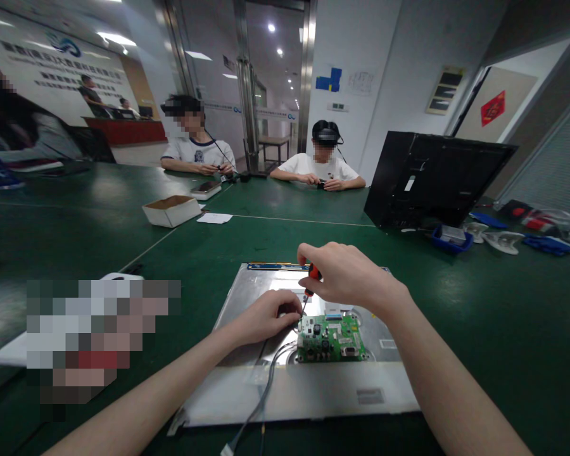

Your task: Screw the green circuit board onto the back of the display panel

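Observation:
A silver metal panel (323, 396) lies flat on the green table, with a green circuit board (332, 339) on it. My right hand (344, 275) is closed round the red and black handle of a screwdriver (312, 278), held above the panel. The thin shaft points down at the board's upper left corner. Beside that corner, my left hand (275, 313) has its thumb and fingertips pinched together; what they hold, if anything, is too small to make out. Grey cables (270, 377) run from the board's left side toward the panel's front edge.
A black monitor (432, 177) stands at the back right, near a blue tray (451, 240) and blue bundles. A white box (171, 212) and paper (215, 218) lie at the back left. People sit across the green table (266, 237).

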Available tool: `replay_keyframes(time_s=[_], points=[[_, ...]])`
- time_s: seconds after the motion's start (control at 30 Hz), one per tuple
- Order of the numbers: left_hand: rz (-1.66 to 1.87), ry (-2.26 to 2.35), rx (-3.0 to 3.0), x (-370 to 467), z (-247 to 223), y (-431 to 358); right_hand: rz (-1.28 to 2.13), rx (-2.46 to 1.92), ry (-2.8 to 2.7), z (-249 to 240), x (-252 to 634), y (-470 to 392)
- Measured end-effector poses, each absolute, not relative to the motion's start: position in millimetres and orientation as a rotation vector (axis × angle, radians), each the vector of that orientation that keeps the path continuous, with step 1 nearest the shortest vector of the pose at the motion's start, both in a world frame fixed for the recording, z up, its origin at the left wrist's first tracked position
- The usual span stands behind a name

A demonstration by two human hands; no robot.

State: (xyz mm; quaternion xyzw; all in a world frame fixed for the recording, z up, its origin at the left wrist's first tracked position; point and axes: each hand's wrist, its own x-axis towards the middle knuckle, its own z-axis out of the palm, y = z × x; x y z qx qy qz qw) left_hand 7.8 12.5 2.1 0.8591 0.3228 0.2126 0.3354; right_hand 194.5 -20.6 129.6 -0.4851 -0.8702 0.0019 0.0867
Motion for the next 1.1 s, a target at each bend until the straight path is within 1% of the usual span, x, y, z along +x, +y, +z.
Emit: replay_keyframes(time_s=[0.23,0.6,0.83,1.1], points=[[0.550,0.843,2.245,8.5,1.8,12.9,0.112,-1.314,-2.630,129.2,197.9,-22.8],[0.551,0.844,2.253,8.2,2.2,12.1,-0.029,-1.468,-2.585,129.5,193.9,-19.9],[0.559,0.841,2.237,8.6,1.0,13.7,0.039,-1.312,-2.630,129.7,194.7,-22.8],[0.559,0.844,2.228,8.7,1.8,12.8,0.012,-1.322,-2.630,128.7,195.1,-21.1]])
